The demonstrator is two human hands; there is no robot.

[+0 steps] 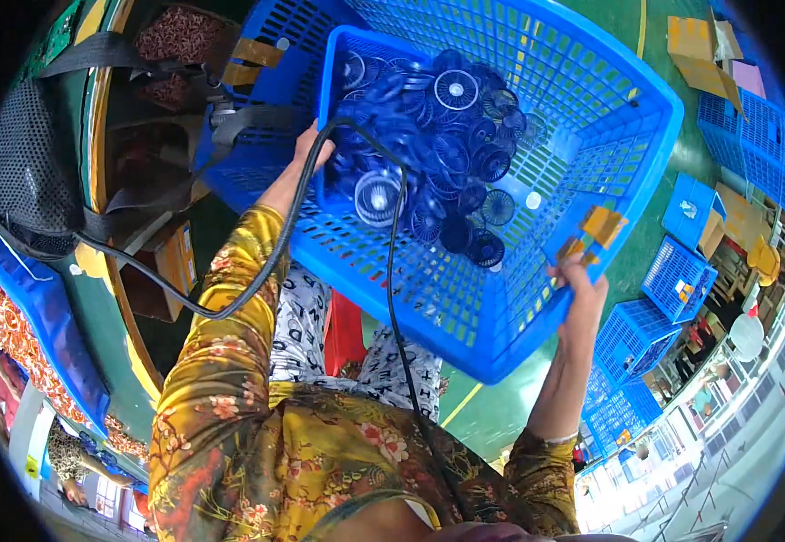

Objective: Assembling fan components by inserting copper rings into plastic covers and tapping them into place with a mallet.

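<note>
A large blue slotted plastic basket is in front of me, at a tilt. My right hand is closed on its near right rim, beside an orange-brown tape patch. Inside it, at the left, a smaller blue bin lies tipped, and my left hand is closed on that bin's left edge, its fingertips partly hidden. Dark blue round slotted parts, like small fan grilles, spill from the bin into the basket. Some are blurred by motion. Two paler ones stand out, including a whitish round grille.
A black cable loops across my left arm from a black mesh bag. Shelving at the left holds reddish-brown parts. Blue crates and a cardboard box stand on the right. Another person's arm shows at lower left.
</note>
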